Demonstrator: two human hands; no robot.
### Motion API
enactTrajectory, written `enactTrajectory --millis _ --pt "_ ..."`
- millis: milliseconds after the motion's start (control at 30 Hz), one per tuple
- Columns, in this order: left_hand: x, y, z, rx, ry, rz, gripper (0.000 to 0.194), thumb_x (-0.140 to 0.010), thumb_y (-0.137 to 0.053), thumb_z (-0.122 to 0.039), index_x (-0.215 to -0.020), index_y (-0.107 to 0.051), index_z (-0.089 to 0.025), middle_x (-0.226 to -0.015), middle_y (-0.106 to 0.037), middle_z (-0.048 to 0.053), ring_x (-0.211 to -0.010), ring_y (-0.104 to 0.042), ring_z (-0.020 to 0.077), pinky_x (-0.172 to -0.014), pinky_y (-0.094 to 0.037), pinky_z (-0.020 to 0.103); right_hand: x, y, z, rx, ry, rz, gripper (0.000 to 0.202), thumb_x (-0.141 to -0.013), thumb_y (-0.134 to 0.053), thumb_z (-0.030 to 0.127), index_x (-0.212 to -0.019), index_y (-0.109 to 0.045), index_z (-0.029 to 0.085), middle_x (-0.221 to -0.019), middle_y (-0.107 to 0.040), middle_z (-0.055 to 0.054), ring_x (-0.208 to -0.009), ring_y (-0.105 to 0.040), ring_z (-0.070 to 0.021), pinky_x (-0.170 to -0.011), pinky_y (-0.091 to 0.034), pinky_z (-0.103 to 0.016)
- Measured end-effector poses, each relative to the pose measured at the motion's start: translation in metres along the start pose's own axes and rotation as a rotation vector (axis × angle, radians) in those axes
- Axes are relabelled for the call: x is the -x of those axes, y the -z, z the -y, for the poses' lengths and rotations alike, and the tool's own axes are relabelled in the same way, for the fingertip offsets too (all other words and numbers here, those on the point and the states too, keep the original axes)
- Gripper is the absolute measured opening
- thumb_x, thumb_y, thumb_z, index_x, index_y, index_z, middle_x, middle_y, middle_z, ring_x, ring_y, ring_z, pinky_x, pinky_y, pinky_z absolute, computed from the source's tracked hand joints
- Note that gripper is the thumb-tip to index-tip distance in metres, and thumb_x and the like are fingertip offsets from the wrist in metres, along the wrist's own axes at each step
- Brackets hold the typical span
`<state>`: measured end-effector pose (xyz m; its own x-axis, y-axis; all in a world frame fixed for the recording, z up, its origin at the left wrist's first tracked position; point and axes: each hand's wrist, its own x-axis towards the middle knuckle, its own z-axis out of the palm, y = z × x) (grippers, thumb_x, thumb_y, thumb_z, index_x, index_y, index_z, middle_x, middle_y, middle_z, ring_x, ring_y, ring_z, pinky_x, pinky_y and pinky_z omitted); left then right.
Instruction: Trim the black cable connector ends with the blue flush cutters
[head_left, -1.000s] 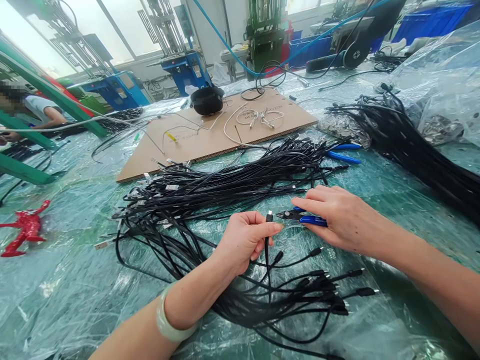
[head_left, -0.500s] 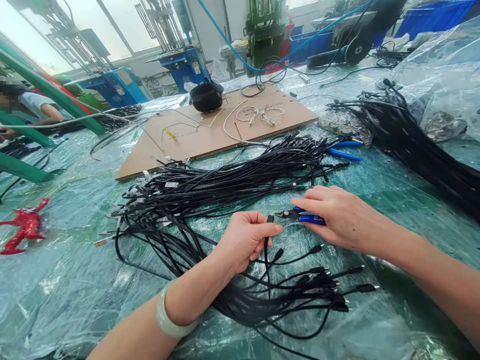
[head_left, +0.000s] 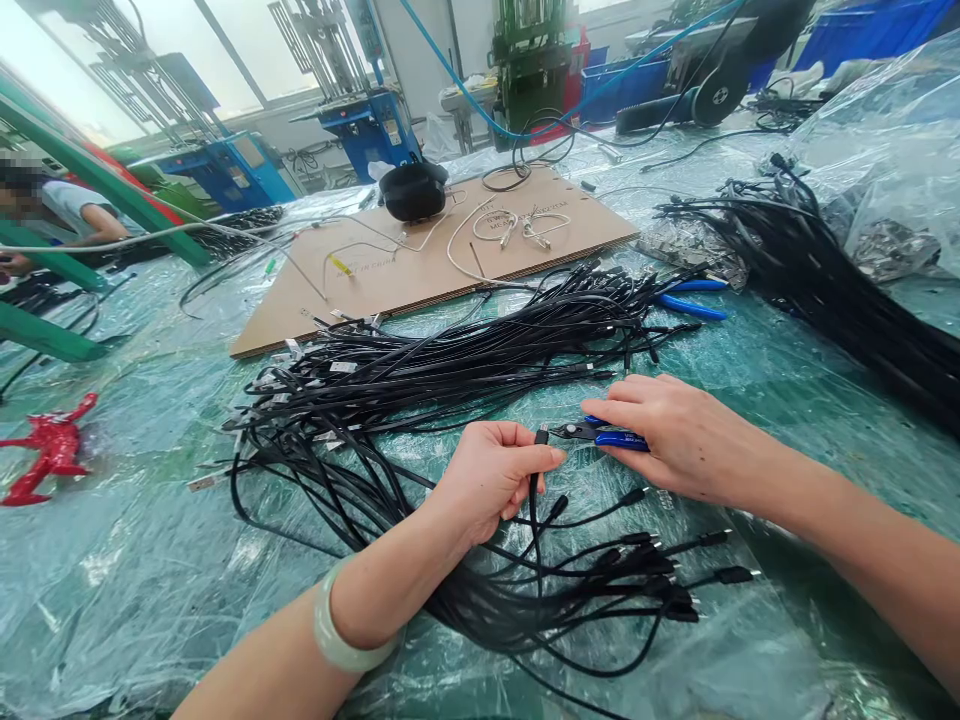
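Note:
My left hand (head_left: 495,478) pinches a black cable just below its connector (head_left: 541,438), which points upward between thumb and forefinger. To the right, my right hand (head_left: 667,435) is wrapped round blue-handled cutters (head_left: 621,440). Their dark jaws are at the connector's tip; whether they touch it is too small to tell. Loose black cables (head_left: 495,600) run beneath my left hand, with their connector ends fanned out to the right. A larger bundle of black cables (head_left: 450,355) lies behind both hands.
Behind the bundle lies flat cardboard (head_left: 442,262) bearing a black round object (head_left: 412,192) and white cables. Blue-handled pliers (head_left: 690,305) rest at the bundle's right end. More black cables (head_left: 832,280) lie at right, a red object (head_left: 51,448) at left. A person (head_left: 82,215) sits far left.
The cutters' handles have come slightly closer together in my right hand. My left hand and the cable have hardly moved.

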<state>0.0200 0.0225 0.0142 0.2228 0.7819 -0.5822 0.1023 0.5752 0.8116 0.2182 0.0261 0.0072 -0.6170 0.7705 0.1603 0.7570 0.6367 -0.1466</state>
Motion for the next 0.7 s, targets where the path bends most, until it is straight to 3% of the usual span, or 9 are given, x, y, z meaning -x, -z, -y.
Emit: enactTrajectory --millis 700 --pt "0.0001 -0.0005 0.0005 -0.023 0.004 -0.014 0.026 -0.056 -0.072 -0.024 -0.050 -0.048 -0.017 -0.039 -0.050 -0.005 -0.024 -0.028 0.0011 -0.025 -0.014 0.015 -0.0007 -0.0015 0.0002 -0.021 0.002 0.012 0.019 -0.082 -0.055 0.021 -0.099 -0.063 0.017 -0.079 -0.061 -0.006 -0.072 -0.056 -0.0200 -0.063 -0.039 -0.029"
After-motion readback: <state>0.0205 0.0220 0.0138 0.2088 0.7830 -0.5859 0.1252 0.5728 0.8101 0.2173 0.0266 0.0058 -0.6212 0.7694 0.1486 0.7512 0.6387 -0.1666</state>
